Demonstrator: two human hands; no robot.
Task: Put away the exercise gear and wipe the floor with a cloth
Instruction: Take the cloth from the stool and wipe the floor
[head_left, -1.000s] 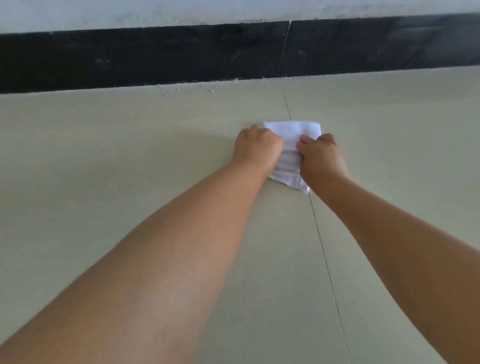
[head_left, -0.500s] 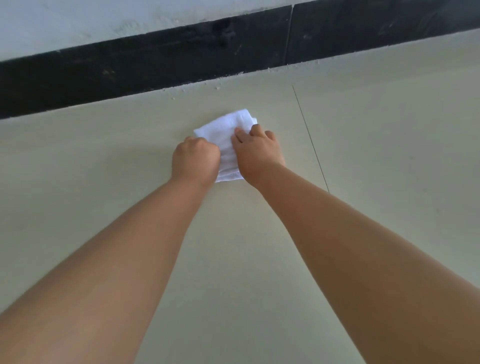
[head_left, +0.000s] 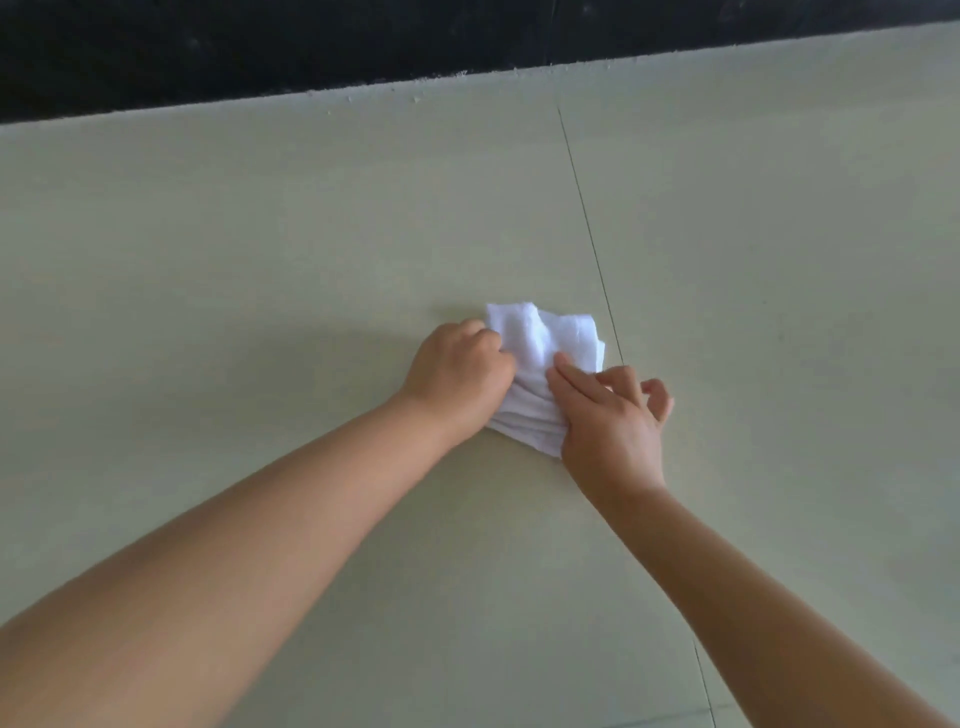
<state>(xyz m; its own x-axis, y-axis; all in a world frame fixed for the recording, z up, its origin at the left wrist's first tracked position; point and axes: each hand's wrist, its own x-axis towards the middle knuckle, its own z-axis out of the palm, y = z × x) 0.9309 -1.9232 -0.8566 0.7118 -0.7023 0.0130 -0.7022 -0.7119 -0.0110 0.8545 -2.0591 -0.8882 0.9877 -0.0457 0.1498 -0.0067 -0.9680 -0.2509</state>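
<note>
Both forearms reach forward over the pale floor (head_left: 260, 234), and the white cloth (head_left: 540, 364) now lies bunched just left of the tile seam (head_left: 597, 270), nearer the person than half a second ago. The left hand (head_left: 460, 376) grips its left edge with curled fingers, while the right hand (head_left: 613, 421) has loosened, thumb on the fabric and fingers lifted. Beyond, crumbs (head_left: 415, 98) remain along the black skirting (head_left: 260, 47); wiping appears unfinished.

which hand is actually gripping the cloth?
The left hand: its fingers are curled into the white cloth. The right hand only lays loose fingers on its edge.
</note>
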